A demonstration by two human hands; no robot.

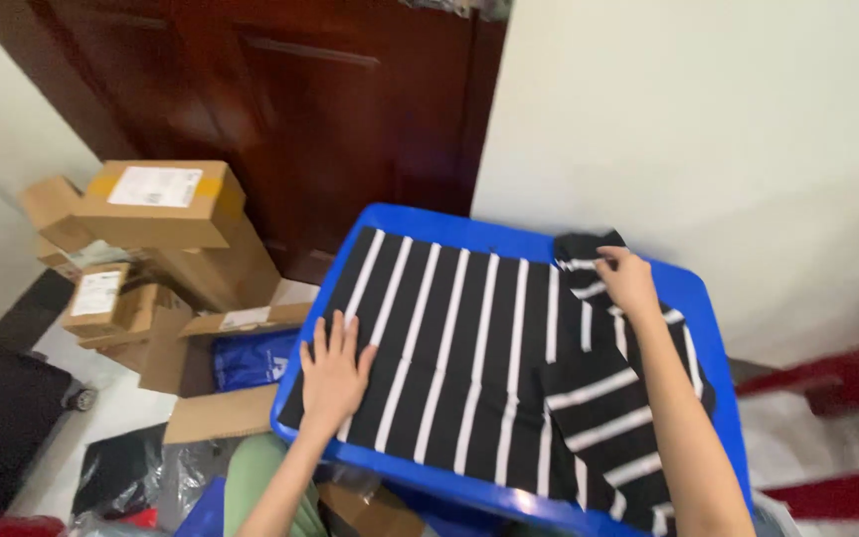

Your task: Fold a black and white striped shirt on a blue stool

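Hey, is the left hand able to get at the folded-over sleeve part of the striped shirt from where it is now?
Probably yes. The left hand lies flat on the striped shirt, and nothing sits between it and the folded-over part. The right hand already pinches that fold's top edge.

— What can't you make out from here?

— My right hand (628, 281) hides the corner of the striped cloth (479, 358) beneath it; whether it pinches, I can't tell. The blue worktop (420, 224) runs off the bottom edge.

— And the right side?

— The red furniture (847, 418) is blurred, possibly a chair.
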